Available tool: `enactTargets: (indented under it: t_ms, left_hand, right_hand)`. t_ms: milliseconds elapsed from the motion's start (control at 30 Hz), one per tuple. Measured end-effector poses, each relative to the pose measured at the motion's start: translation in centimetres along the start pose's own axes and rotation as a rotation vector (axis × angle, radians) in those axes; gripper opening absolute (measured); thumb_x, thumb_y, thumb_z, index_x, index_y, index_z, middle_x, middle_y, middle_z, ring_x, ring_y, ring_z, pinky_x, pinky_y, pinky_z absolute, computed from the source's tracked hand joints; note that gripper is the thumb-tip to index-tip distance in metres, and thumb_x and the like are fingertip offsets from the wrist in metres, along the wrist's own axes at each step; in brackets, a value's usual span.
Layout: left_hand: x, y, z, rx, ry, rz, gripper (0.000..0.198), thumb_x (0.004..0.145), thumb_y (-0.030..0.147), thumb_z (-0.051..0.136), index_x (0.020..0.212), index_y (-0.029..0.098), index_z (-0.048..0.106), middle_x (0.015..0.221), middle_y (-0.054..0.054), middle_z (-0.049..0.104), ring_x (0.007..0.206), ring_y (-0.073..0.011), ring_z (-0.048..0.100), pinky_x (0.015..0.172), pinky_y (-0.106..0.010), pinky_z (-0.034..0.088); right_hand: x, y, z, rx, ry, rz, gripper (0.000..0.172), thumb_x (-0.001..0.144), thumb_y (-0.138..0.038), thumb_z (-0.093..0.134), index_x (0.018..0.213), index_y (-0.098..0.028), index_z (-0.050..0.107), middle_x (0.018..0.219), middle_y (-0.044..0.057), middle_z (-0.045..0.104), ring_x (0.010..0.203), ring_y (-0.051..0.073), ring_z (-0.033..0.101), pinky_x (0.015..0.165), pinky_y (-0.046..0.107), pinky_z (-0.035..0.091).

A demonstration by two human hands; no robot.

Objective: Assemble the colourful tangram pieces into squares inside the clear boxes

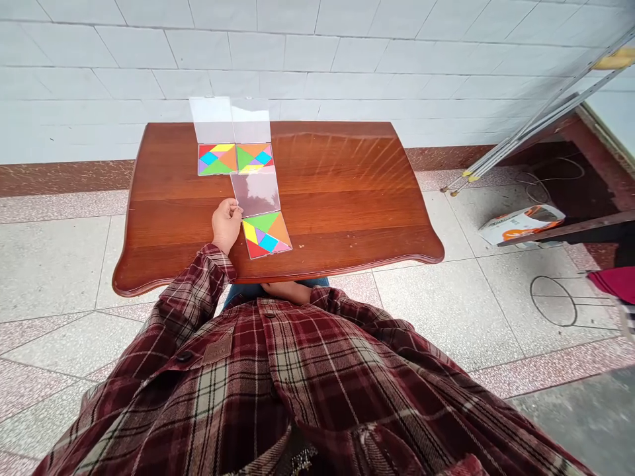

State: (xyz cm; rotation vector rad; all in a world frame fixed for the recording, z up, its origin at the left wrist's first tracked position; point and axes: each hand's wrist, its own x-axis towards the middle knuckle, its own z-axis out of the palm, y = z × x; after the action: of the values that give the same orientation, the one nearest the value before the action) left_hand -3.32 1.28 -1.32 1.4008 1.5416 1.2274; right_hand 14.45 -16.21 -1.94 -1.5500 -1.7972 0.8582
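Note:
My left hand (227, 225) rests on the wooden table (337, 192), its fingertips pinched on the near left corner of a clear plastic sheet (255, 195). Just right of that hand lies a card of coloured triangles (266, 235), joined to the sheet's near edge. Two more such cards (215, 159) (254, 157) lie side by side at the far end, with clear plastic panels (211, 119) (251, 120) beyond them, overhanging the far table edge. My right hand (285, 291) lies low over my lap, below the near table edge, with its fingers partly hidden.
A tiled wall stands beyond the table. To the right, on the tiled floor, are a metal ladder-like frame (536, 119), a printed box (520, 225), a wire ring stand (560, 302) and a red cloth (612, 284). My plaid shirt fills the bottom of the view.

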Motion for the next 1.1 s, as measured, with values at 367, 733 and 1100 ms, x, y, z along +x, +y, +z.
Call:
enactTargets:
  t_ms: [367, 733, 1100]
  left_hand:
    - [-1.1, 1.9, 0.4, -0.124, -0.064, -0.024, 0.017, 0.073, 0.010, 0.047, 0.087, 0.019, 0.053, 0.076, 0.003, 0.060, 0.065, -0.0083, 0.056, 0.069, -0.022, 0.046]
    - [-1.3, 3.7, 2.9, -0.099, -0.199, -0.027, 0.012, 0.073, 0.016, 0.053, 0.084, 0.018, 0.057, 0.074, 0.002, 0.060, 0.060, -0.0081, 0.053, 0.062, -0.023, 0.045]
    - [8.6, 1.2, -6.7, 0.587, 0.172, -0.056, 0.021, 0.079, 0.014, 0.049, 0.094, 0.014, 0.064, 0.094, -0.010, 0.067, 0.090, -0.0213, 0.061, 0.088, -0.036, 0.048]
  right_hand:
    - [-1.0, 1.3, -11.8, 0.354, -0.460, 0.247, 0.028, 0.085, -0.034, 0.057, 0.106, -0.016, 0.062, 0.078, 0.001, 0.066, 0.066, 0.011, 0.060, 0.060, 0.023, 0.050]
    - [15.6, 1.3, -10.4, 0.379, -0.046, 0.392, 0.004, 0.078, -0.015, 0.061, 0.075, -0.016, 0.059, 0.068, -0.002, 0.064, 0.048, 0.005, 0.043, 0.047, 0.017, 0.034]
    - [29.5, 7.4, -18.2, 0.343, 0.519, 0.434, 0.016, 0.083, -0.005, 0.047, 0.072, -0.017, 0.050, 0.060, -0.006, 0.053, 0.047, 0.004, 0.038, 0.053, 0.018, 0.034]
